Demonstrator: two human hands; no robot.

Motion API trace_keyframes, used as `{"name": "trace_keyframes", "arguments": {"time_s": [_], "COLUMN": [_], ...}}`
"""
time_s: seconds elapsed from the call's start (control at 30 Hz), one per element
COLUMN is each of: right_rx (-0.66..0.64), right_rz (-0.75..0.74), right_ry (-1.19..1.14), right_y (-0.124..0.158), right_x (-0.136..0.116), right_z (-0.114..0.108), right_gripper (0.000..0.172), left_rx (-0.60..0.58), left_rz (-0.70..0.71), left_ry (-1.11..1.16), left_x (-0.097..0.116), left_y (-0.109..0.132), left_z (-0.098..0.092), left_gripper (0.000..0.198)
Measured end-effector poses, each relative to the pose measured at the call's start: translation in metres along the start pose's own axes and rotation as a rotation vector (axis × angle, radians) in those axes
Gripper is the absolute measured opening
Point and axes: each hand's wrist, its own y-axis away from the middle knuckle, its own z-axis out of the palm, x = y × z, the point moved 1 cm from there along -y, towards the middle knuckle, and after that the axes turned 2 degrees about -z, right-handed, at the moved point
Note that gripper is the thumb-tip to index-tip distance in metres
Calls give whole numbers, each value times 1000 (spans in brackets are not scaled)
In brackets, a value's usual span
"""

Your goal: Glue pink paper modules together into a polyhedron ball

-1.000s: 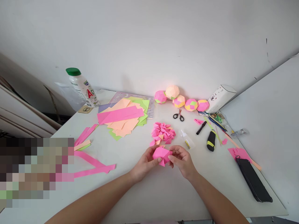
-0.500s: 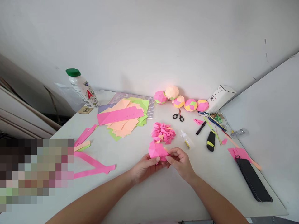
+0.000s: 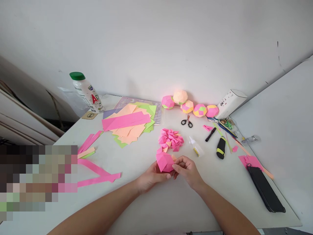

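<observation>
Just above the bench, in front of the pile of pink folded units, the left hand cups the pink folded paper form from below with its fingers closed on it. The right hand pinches the form's right edge between thumb and fingertips. To my eye the work wants a light, steady left grip so the facets don't crush. The right pinch should sit exactly on the crease, with the small glue bottle close by.
</observation>
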Motion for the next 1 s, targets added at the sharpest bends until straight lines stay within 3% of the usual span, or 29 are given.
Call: {"name": "trace_keyframes", "arguments": {"time_s": [0.13,0.47,0.6,0.67,0.8,0.83,0.9,1.0], "right_rx": [-26,-136,-152,-22,446,520,629,613], "right_rz": [-5,-7,-58,-194,-588,-602,-489,-238], "right_ry": [12,66,197,410,1100,1270,1529,1696], "right_y": [1,2,2,-1,-14,-18,-24,-30], "right_x": [-2,-1,-3,-7,-17,-18,-16,-11], "right_z": [1,2,-3,-14,-49,-57,-71,-80], "right_gripper": [24,21,20,22,17,18,28,37], "left_rx": [67,157,189,256,300,292,279,260], "left_rz": [10,-13,-48,-78,-129,-132,-128,-110], "left_ry": [40,30,29,67,139,144,153,171], "left_x": [-3,-6,-8,-10,-13,-13,-13,-13], "left_y": [-1,0,1,1,0,0,0,-1], "left_z": [-2,-2,-5,-9,-15,-15,-15,-16], "left_gripper": [16,20,20,18,18,18,16,15]}}
